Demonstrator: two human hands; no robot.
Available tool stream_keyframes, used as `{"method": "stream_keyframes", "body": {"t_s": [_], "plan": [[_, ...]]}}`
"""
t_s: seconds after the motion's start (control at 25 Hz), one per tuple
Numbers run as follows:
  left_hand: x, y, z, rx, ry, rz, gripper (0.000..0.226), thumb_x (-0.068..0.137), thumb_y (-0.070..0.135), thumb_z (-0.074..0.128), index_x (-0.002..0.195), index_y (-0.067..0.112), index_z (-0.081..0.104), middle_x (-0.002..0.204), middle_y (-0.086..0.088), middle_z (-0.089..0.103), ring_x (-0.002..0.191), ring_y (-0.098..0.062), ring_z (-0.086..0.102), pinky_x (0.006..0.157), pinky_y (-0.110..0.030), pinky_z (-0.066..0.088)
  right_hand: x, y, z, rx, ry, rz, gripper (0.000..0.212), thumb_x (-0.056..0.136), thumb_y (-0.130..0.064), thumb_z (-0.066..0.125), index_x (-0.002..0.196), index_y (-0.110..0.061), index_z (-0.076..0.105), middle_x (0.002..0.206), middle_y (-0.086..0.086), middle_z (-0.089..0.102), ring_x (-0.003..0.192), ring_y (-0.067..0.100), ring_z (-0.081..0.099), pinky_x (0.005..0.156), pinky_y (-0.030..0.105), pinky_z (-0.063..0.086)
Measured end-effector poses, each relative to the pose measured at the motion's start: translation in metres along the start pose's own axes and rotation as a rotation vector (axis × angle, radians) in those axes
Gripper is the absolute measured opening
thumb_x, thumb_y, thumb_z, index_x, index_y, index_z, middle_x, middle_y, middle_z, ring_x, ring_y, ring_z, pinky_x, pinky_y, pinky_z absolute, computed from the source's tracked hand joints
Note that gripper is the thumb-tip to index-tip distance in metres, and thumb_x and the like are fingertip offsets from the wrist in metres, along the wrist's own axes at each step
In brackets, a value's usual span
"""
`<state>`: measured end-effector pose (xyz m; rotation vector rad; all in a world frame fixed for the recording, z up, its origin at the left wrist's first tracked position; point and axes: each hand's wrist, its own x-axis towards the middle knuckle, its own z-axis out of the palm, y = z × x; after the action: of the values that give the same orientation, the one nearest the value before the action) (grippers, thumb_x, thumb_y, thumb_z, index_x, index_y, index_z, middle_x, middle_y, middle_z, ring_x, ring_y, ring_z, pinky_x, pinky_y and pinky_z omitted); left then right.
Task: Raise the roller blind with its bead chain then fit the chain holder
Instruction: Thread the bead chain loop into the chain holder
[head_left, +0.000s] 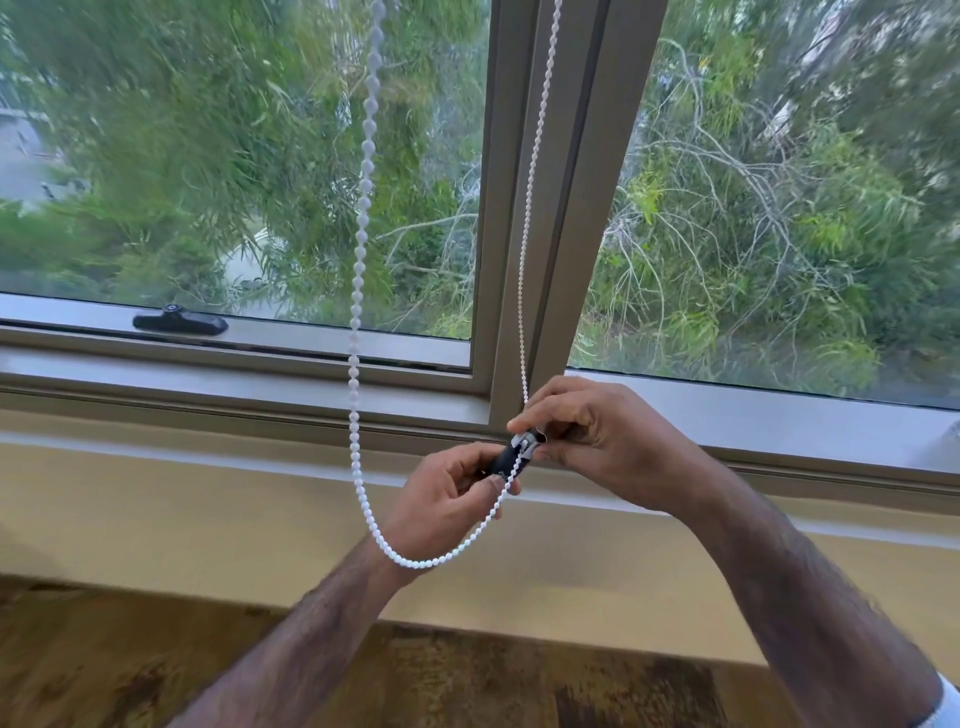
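A white bead chain (358, 291) hangs in a long loop from above the frame. One strand falls in front of the left pane, the other runs down along the window mullion (550, 234). The loop's bottom curves under my left wrist. A small black and grey chain holder (514, 454) sits between both hands, and the right strand passes through it. My left hand (447, 499) pinches its lower black end. My right hand (602, 441) grips its upper grey end with fingertips. The roller blind itself is out of view.
A black window handle (179, 321) lies on the lower sash rail at left. The beige sill (208, 457) runs below the frame, above a cream wall (182, 535) and wooden floor (130, 665). Trees fill both panes.
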<state>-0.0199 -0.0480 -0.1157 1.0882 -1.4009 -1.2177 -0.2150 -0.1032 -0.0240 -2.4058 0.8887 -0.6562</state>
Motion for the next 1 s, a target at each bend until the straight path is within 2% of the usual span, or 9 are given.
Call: {"method": "stream_keyframes", "body": {"t_s": [0.08,0.24,0.44,0.52,0.64,0.8,1.0], "plan": [[0.0002,-0.0016,0.0001,-0.018,-0.003,-0.003,0.026,0.089,0.009,0.055,0.107,0.013,0.073,0.087,-0.004,0.073,0.066,-0.014,0.057,0.068,-0.028,0.047,-0.0001,0.0006,-0.0006,0.014,-0.018,0.016,0.027,0.082,-0.005,0.080,0.107,-0.012,0.077,0.100,0.000,0.069,0.089,0.017,0.068,0.081,0.031,0.054],[-0.0010,-0.0014,0.0007,-0.076,-0.016,0.006,0.029,0.090,0.013,0.052,0.111,0.007,0.070,0.084,-0.004,0.067,0.065,-0.008,0.054,0.062,-0.021,0.045,-0.0005,0.0038,-0.0007,0.057,-0.059,0.025,0.028,0.081,0.001,0.079,0.105,-0.012,0.076,0.098,0.002,0.067,0.081,0.022,0.066,0.076,0.035,0.056],[0.0014,-0.0021,0.0016,-0.162,-0.026,-0.015,0.034,0.095,0.017,0.042,0.118,0.002,0.062,0.078,-0.006,0.056,0.062,-0.014,0.049,0.058,-0.028,0.041,0.0006,0.0058,0.0014,0.044,-0.030,0.075,0.028,0.081,-0.003,0.080,0.106,-0.015,0.075,0.086,-0.015,0.062,0.072,0.005,0.059,0.069,0.016,0.046],[0.0025,-0.0013,0.0011,-0.195,-0.033,-0.013,0.033,0.096,0.019,0.044,0.117,0.000,0.061,0.078,-0.012,0.049,0.059,-0.015,0.046,0.056,-0.030,0.039,0.0010,0.0051,0.0031,0.081,-0.009,0.097,0.027,0.082,-0.002,0.078,0.106,-0.014,0.074,0.087,-0.010,0.064,0.071,0.007,0.060,0.069,0.021,0.050],[0.0022,0.0000,-0.0004,-0.211,-0.054,-0.011,0.030,0.097,0.023,0.051,0.116,0.001,0.059,0.076,-0.010,0.041,0.057,-0.012,0.040,0.054,-0.030,0.036,0.0010,0.0042,0.0057,0.134,-0.014,0.100,0.027,0.083,0.000,0.076,0.107,-0.014,0.074,0.093,-0.004,0.065,0.077,0.017,0.064,0.074,0.033,0.055],[0.0027,0.0000,0.0003,-0.158,-0.077,-0.007,0.040,0.092,0.041,0.060,0.117,0.010,0.059,0.074,0.000,0.040,0.060,-0.011,0.035,0.055,-0.029,0.034,0.0012,0.0042,0.0071,0.097,-0.007,0.050,0.029,0.081,-0.001,0.078,0.107,-0.015,0.075,0.095,-0.010,0.064,0.083,0.015,0.065,0.077,0.034,0.056],[0.0049,0.0005,0.0000,-0.167,-0.102,0.000,0.043,0.092,0.044,0.060,0.116,0.008,0.058,0.072,0.006,0.042,0.060,-0.010,0.034,0.054,-0.029,0.031,-0.0009,0.0048,0.0070,0.069,0.040,0.032,0.027,0.080,0.000,0.079,0.104,-0.014,0.076,0.093,-0.006,0.067,0.081,0.013,0.065,0.076,0.034,0.055]]}}
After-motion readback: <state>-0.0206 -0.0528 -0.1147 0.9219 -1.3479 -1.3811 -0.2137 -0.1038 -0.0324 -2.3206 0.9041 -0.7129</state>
